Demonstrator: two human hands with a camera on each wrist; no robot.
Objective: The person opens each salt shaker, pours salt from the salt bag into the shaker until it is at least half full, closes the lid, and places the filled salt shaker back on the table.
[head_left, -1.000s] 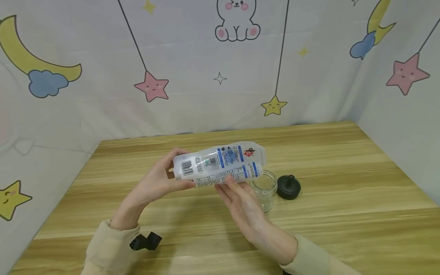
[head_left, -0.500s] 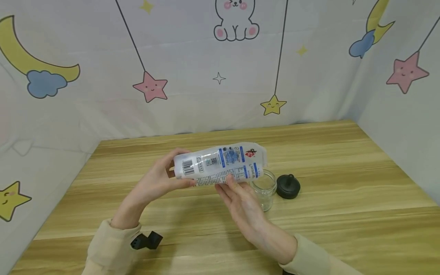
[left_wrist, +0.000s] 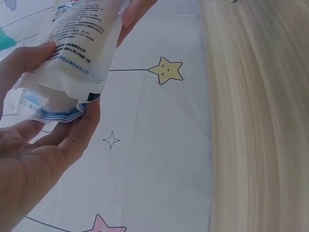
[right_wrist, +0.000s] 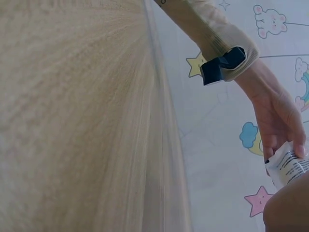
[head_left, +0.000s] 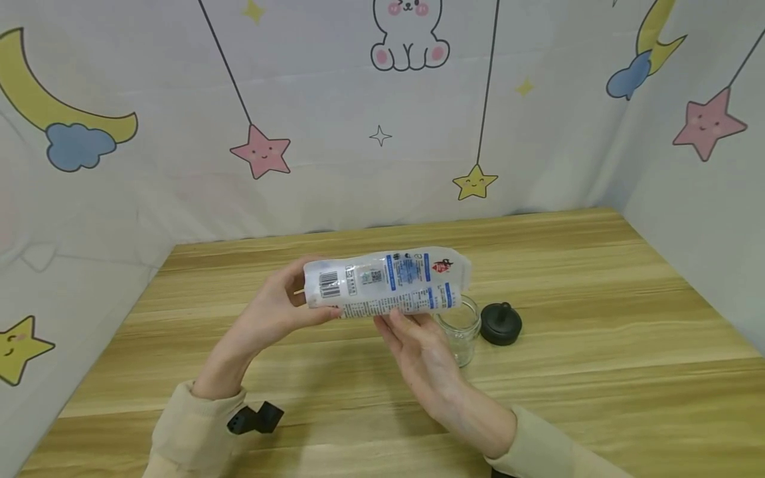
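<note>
A white plastic pouch (head_left: pixel 382 282) with blue and black print and a barcode is held above the table, lying nearly level. My left hand (head_left: pixel 271 302) grips its left end, thumb along the lower edge and fingers behind. From below, my right hand (head_left: pixel 427 358) holds the middle, thumb on the printed side. The left wrist view shows the pouch's folded end (left_wrist: pixel 72 72) between the left thumb and fingers. Behind the right hand stands a glass jar (head_left: pixel 466 348) without its lid, partly covered by pouch and hand. Only part of the right hand (right_wrist: pixel 289 208) shows in the right wrist view.
A black lid (head_left: pixel 501 325) with a knob lies just right of the jar. The wooden table (head_left: pixel 597 318) meets a patterned cloth wall (head_left: pixel 335 192) at the back and sides. A black wrist device (head_left: pixel 255 419) sits at the left sleeve.
The pouch has shifted slightly to the right and its printed face has tipped a little, its lower edge rising. Both hands keep their hold; jar and lid stay put.
</note>
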